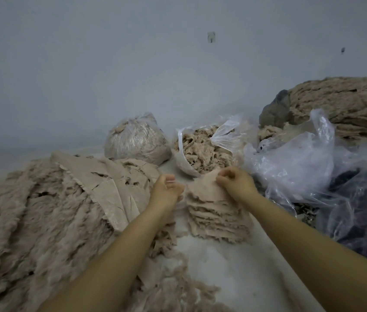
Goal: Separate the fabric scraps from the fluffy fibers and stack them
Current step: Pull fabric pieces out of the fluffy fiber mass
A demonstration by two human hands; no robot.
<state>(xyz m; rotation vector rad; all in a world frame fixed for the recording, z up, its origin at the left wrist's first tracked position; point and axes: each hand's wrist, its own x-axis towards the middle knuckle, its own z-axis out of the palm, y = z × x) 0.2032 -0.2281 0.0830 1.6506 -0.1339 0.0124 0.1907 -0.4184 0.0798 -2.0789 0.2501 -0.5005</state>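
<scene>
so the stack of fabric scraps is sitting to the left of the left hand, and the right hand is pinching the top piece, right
Not quite. The head view shows the stack of fabric scraps between the two forearms, to the right of the left hand, not to its left. What lies to the left is the big fluffy pile. The rest holds: the right hand is pinching the top piece.

Textile sorting workroom. A bare pale wall (133, 64) backs a white table (234, 266) loaded with heaped beige fleece fabric (31, 210). Clear plastic bags (200, 149) hold fibre waste.
</scene>
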